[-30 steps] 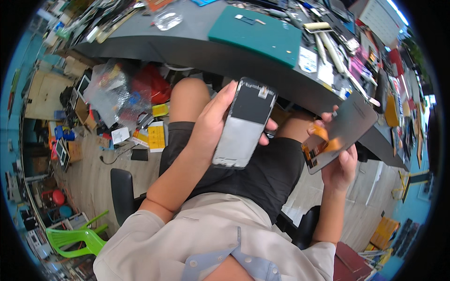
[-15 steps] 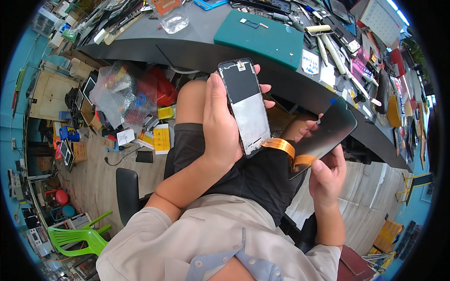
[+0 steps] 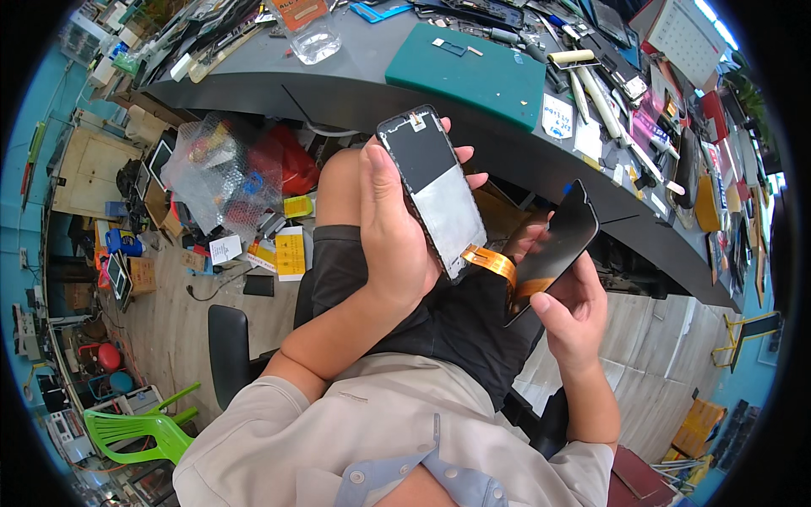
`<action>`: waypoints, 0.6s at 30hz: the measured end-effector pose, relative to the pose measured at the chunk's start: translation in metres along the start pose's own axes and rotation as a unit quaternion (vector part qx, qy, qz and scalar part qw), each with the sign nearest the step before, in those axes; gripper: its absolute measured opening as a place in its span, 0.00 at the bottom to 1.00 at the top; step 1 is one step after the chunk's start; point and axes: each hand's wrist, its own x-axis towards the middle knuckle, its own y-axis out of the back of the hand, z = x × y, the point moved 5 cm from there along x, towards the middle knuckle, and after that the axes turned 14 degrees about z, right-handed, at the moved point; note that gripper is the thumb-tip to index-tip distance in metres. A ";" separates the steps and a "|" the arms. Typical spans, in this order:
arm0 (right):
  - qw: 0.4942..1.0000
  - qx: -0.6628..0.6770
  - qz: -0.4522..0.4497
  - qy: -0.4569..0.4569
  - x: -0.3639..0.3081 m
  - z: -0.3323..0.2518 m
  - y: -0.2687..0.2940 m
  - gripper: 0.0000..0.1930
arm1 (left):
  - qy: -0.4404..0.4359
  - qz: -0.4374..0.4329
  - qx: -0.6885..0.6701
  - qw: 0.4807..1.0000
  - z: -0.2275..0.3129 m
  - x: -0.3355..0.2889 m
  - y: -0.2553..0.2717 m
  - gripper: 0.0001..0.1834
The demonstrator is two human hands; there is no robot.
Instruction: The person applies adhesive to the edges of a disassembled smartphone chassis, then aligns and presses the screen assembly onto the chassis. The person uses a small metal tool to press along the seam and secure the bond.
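Above my lap, my left hand (image 3: pixel 397 228) is wrapped round an opened phone body (image 3: pixel 452 211), whose inner face shows a black upper part and a silvery lower part. My right hand (image 3: pixel 579 308) grips a glossy black phone screen (image 3: pixel 557 241) by its lower right edge, thumb on the front. The screen is tilted, and its surface reflects fingers. An orange flex cable (image 3: pixel 492 261) bridges the gap between the body's bottom end and the screen's lower left. At the screen's top corner a small blue tab (image 3: pixel 568 189) sticks out.
A grey desk (image 3: pixel 355 80) curves in front, bearing a green mat (image 3: pixel 465 76), a clear plastic container (image 3: pixel 314 42) and many tools and phone parts. Bubble wrap (image 3: pixel 220 173) lies in clutter at the left. A black armrest (image 3: pixel 228 351) and a green plastic chair (image 3: pixel 139 433) are lower left.
My right hand has brought the screen left, nearer the phone body, and turned it more edge-on. The phone body has tilted slightly, its top end shifting left. Both grips hold.
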 end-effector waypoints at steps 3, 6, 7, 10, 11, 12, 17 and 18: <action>0.999 -0.027 -0.005 0.019 0.000 0.004 -0.001 0.44 | -0.005 -0.019 -0.011 1.000 0.003 0.001 0.001 0.30; 0.995 -0.083 -0.029 0.052 0.002 0.003 -0.003 0.46 | -0.016 -0.012 -0.005 1.000 0.003 0.000 0.002 0.31; 0.992 -0.106 -0.039 0.064 0.003 0.002 -0.004 0.46 | -0.025 -0.003 0.002 1.000 0.003 -0.001 0.001 0.32; 0.986 -0.137 -0.054 0.081 0.005 -0.001 -0.008 0.47 | -0.031 -0.019 -0.001 0.999 0.003 -0.001 0.003 0.29; 0.987 -0.135 -0.049 0.078 0.005 -0.001 -0.008 0.47 | -0.030 -0.031 -0.006 0.999 0.003 -0.001 0.003 0.27; 0.987 -0.133 -0.044 0.074 0.005 -0.001 -0.009 0.47 | -0.038 -0.026 0.008 0.999 0.002 -0.001 0.004 0.29; 0.993 -0.107 -0.020 0.038 0.008 0.001 -0.008 0.48 | -0.038 -0.031 0.026 0.998 -0.002 -0.003 0.004 0.32; 0.995 -0.099 -0.016 0.028 0.009 0.001 -0.006 0.48 | -0.031 -0.035 0.028 0.999 -0.004 -0.003 0.004 0.32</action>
